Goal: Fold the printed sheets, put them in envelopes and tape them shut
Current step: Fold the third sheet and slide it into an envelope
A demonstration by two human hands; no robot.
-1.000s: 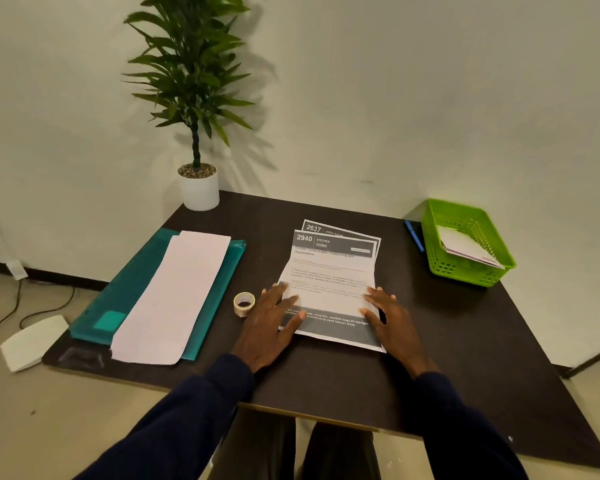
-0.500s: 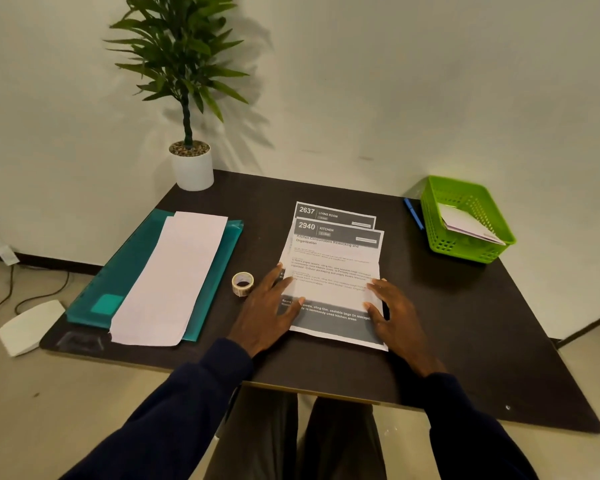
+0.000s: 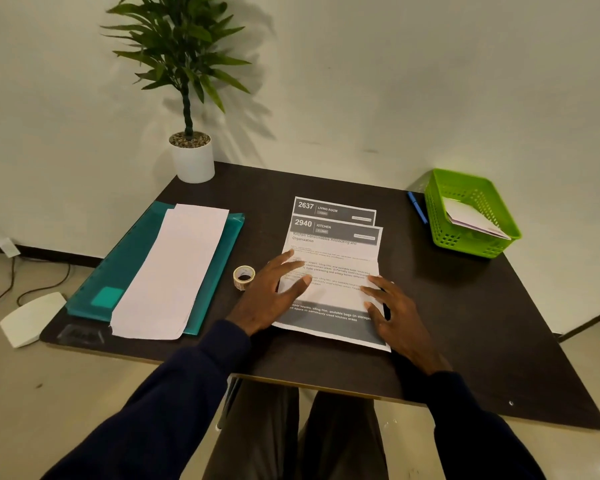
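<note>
Sliding further onto the top sheet (image 3: 336,249), the left hand (image 3: 271,299) presses flat and spread. The right hand (image 3: 399,317), spread too, stays put. Folding is only starting.

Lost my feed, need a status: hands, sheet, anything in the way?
Left hand and right hand open, flat on sheet. Sheet atop second sheet, not enveloped. Tape beside left hand, off the paper.

Dark table (image 3: 465,323) stands against a plain white wall (image 3: 395,81), over beige floor (image 3: 32,410).
</note>
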